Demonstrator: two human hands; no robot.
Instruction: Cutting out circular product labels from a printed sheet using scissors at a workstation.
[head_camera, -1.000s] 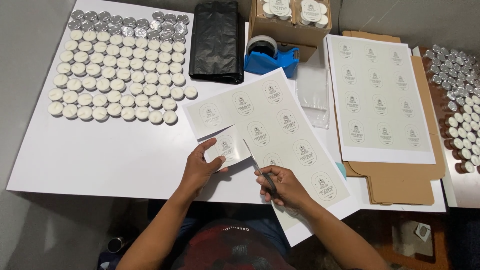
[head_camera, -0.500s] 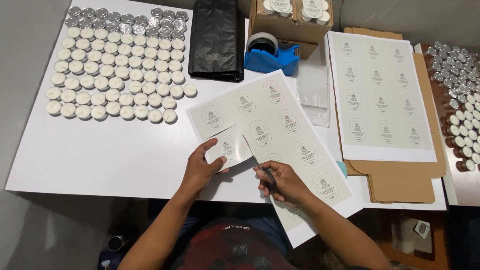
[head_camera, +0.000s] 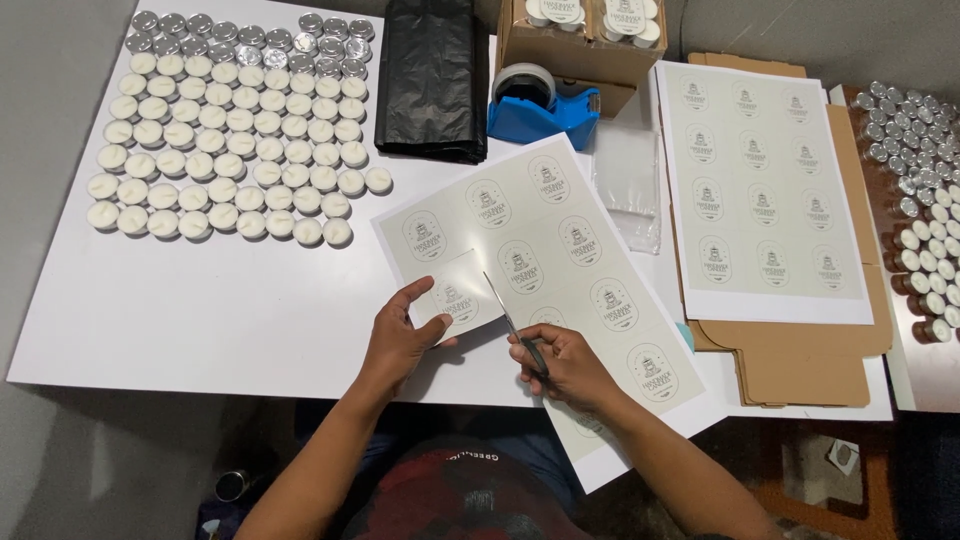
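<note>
White bench (head_camera: 200, 320) fills the view, its near edge running beside the person's body. At far left, rows of white tealight candles (head_camera: 225, 150) sit well clear of the edge, with bare surface in front of them. The left hand (head_camera: 400, 340) pinches a partly cut label (head_camera: 455, 300) at the corner of a printed label sheet (head_camera: 560, 260). The right hand (head_camera: 565, 365) is closed around scissors (head_camera: 515, 330), blades at the sheet. That sheet overhangs the near edge. Farther right, another label sheet (head_camera: 760, 190) lies on flattened cardboard (head_camera: 800, 350).
</note>
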